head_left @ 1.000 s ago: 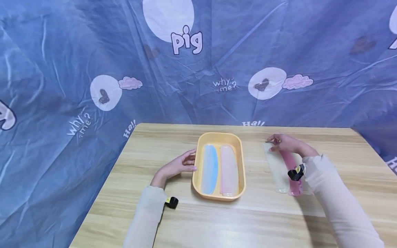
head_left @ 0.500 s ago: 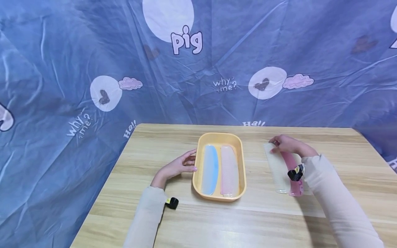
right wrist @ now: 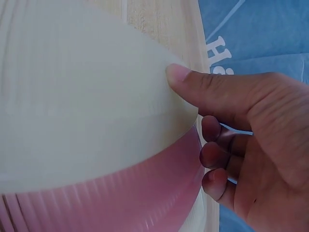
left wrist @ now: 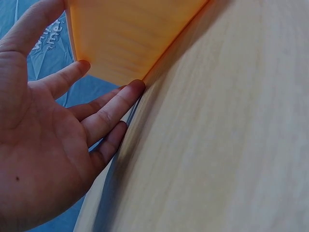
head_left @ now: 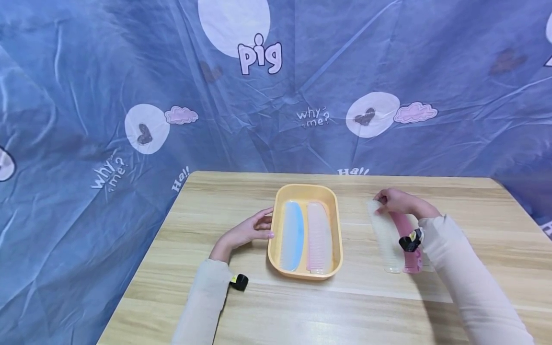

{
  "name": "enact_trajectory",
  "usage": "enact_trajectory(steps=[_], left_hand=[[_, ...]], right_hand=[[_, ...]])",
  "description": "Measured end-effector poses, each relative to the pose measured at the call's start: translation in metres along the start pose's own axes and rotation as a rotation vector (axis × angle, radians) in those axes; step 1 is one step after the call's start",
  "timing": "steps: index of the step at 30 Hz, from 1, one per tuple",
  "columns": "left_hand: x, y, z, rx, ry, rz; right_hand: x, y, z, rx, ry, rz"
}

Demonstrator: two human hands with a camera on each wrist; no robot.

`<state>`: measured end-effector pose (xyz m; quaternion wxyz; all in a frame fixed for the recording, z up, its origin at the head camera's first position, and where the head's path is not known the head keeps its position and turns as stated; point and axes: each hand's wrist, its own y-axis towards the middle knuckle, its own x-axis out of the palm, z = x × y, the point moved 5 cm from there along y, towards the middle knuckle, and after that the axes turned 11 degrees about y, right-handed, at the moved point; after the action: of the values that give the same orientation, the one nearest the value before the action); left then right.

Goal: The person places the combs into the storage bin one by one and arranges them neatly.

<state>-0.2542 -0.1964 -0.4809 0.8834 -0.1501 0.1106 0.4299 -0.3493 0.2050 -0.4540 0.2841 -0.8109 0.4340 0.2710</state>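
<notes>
Pinching the far end of the pale comb (head_left: 385, 239), right hand (head_left: 398, 201): grip clamped on it, thumb on the upper face, index mostly hidden, other fingers bent alongside. Comb is at the right of the surface (head_left: 276, 311); can't tell if it's fully lifted. Should be light, stiff, smooth plastic, probably a bit slippery; teeth look fine, likely the fragile part. Best hold: the solid end or spine, thumb against fingers, off the teeth.

Next to it, overlapped in the right wrist view: pink comb (head_left: 402, 223). Another pale piece (head_left: 413, 222) beyond, partly behind the sleeve.

Left hand (head_left: 247, 231): fingers apart, tips touching the left side of the yellow tray (head_left: 304, 192), nothing clamped. Inside the tray, side by side, blue-edged comb (head_left: 293, 235) left, pink-edged comb (head_left: 319, 237) right. Blue printed cloth (head_left: 172, 72) behind.
</notes>
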Motion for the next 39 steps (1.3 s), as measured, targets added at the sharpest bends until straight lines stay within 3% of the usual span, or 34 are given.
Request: enact_trajectory(steps=[22,39], left_hand=[[0.001,-0.001,0.003,0.007,-0.013,0.000],[0.002,-0.003,0.003,0.009,-0.013,0.000]], right_hand=[[-0.006,-0.010,-0.012,0.032,0.149,-0.045],[-0.011,-0.024,-0.015,-0.030,0.364,0.031]])
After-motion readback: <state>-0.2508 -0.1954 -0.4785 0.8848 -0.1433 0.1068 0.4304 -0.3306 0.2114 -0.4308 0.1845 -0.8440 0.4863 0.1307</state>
